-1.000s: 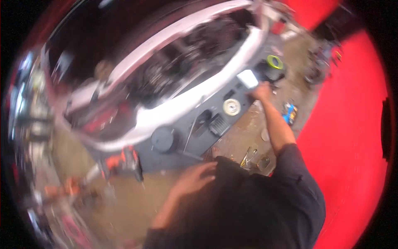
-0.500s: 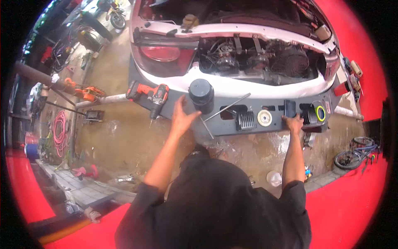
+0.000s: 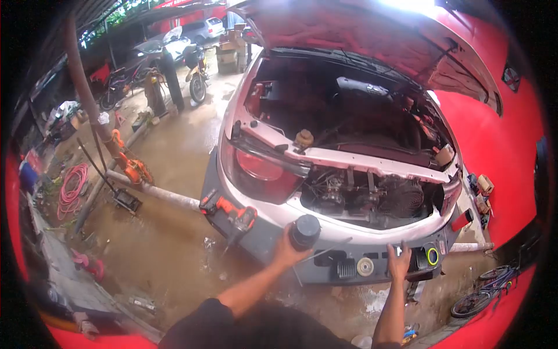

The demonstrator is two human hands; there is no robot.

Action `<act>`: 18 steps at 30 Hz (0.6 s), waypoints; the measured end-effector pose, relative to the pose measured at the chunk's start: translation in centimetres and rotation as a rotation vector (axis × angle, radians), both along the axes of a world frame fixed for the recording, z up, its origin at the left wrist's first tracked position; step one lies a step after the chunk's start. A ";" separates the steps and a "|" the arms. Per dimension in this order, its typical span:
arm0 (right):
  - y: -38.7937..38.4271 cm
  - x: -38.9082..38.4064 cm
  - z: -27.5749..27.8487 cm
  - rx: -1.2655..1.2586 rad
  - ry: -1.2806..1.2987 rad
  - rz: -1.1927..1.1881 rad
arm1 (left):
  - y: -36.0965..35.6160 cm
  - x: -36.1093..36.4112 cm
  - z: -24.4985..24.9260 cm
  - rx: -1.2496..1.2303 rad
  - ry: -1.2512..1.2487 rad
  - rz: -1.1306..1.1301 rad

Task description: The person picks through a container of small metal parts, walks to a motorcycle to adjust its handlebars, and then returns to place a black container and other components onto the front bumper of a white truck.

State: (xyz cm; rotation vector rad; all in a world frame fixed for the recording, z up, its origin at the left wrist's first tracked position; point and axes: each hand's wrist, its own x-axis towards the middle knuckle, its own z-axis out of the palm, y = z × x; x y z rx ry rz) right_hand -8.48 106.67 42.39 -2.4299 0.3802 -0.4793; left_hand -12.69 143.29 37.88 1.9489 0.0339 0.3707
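My left hand [image 3: 285,253] is wrapped around the side of a black lidded tumbler [image 3: 306,228] at the dark bumper [image 3: 261,235] of a white car. At the bumper's right part, my right hand [image 3: 400,263] grips a small dark rectangular object, mostly hidden by the fingers. Left of the tumbler lies a red and black cordless drill [image 3: 232,216]. A thin metal T-shaped rod [image 3: 331,248] rests between my hands. Nearer my right hand are a black ribbed piece [image 3: 344,269], a pale round disc [image 3: 365,266] and a yellow-green ring [image 3: 432,256].
The car's hood [image 3: 372,29] is raised over an exposed engine bay [image 3: 366,195]. A floor jack [image 3: 125,200], an orange chain hoist [image 3: 138,171] and a coiled pink hose [image 3: 72,189] are at left. A bicycle [image 3: 485,291] lies at right. The floor looks wet.
My left hand has closed around the tumbler it was reaching beside. My right hand stays at the bumper's right part. The head view has tilted up, showing the raised hood.
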 end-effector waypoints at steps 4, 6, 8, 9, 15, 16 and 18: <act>16.7 -4.6 14.4 -0.108 -0.139 0.637 | 1.4 -0.1 2.3 0.013 -0.183 -0.100; 22.6 -5.7 17.1 -0.310 -0.224 0.780 | 2.2 -0.8 5.0 -0.026 -0.286 -0.132; 26.1 -6.1 17.9 -0.343 -0.172 0.819 | 3.9 -0.9 5.1 0.061 -0.418 -0.133; 27.3 -6.2 18.2 -0.366 -0.124 0.858 | 4.8 -1.2 5.7 0.048 -0.415 -0.152; 30.3 -6.5 18.9 -0.456 -0.038 1.088 | 9.4 -3.9 7.2 0.118 -0.295 -0.203; 30.9 -6.7 19.0 -0.457 -0.038 1.091 | 10.0 -4.1 7.2 0.118 -0.263 -0.219; 31.4 -7.0 19.7 -0.470 0.067 1.124 | 10.4 -4.5 7.1 0.113 -0.232 -0.231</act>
